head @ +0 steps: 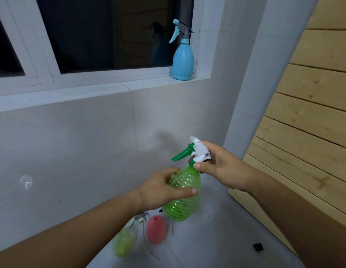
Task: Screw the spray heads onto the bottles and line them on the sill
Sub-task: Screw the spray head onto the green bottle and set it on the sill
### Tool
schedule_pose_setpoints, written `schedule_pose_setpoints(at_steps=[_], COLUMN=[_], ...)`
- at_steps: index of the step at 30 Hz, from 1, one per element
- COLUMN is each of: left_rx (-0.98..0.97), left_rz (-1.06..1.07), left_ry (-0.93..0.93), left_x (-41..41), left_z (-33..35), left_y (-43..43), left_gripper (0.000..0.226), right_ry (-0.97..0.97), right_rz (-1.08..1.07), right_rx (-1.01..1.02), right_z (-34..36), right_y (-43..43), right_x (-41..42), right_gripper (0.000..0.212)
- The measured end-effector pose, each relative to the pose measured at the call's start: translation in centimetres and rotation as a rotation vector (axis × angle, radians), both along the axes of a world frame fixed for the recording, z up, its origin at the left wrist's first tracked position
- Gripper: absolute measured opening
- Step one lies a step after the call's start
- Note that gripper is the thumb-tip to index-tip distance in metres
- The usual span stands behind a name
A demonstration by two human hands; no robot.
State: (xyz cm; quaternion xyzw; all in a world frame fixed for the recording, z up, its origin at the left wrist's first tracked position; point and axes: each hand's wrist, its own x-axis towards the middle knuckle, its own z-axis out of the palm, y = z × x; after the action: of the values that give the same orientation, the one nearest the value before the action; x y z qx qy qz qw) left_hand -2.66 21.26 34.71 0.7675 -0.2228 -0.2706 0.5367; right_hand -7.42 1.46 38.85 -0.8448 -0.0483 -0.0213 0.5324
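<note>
I hold a ribbed green bottle (182,205) in mid-air. My left hand (160,188) wraps its body. My right hand (218,167) grips the white and green spray head (195,151) at the bottle's neck. A blue bottle (182,60) with its spray head on stands upright at the right end of the white sill (102,89). Down on the floor stand a pink bottle (156,229) with an open neck and a yellow-green bottle (124,243). A loose grey spray head (141,219) with a long tube lies between them.
A pale wooden slatted panel (303,122) rises on the right. White tiled wall (81,151) runs below the sill, and a dark window sits above it. A small black square piece (258,247) lies on the grey floor at lower right.
</note>
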Motion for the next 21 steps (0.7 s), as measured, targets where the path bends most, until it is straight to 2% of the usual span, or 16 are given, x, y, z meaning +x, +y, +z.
schedule_pose_setpoints(at_steps=[8, 12, 15, 19, 21], left_rx=[-0.028, -0.042, -0.036, -0.021, -0.033], left_rz=[-0.028, -0.025, -0.011, -0.034, -0.026], left_ry=[0.093, 0.148, 0.136, 0.129, 0.141], left_x=[-0.1, 0.0, 0.1, 0.0, 0.1], left_z=[0.3, 0.4, 0.3, 0.2, 0.3], left_y=[-0.1, -0.2, -0.1, -0.1, -0.1], left_gripper=[0.036, 0.038, 0.037, 0.037, 0.035], right_ry=[-0.029, -0.003, 0.007, -0.034, -0.007], right_rz=[-0.063, -0.053, -0.027, -0.105, -0.072], right_rx=[-0.069, 0.056, 0.066, 0.03, 0.087], right_z=[-0.9, -0.6, -0.5, -0.9, -0.7], right_y=[0.2, 0.2, 0.0, 1.1, 0.8], right_x=[0.4, 0.3, 0.3, 0.3, 0.4], right_gripper=[0.039, 0.041, 0.037, 0.032, 0.036])
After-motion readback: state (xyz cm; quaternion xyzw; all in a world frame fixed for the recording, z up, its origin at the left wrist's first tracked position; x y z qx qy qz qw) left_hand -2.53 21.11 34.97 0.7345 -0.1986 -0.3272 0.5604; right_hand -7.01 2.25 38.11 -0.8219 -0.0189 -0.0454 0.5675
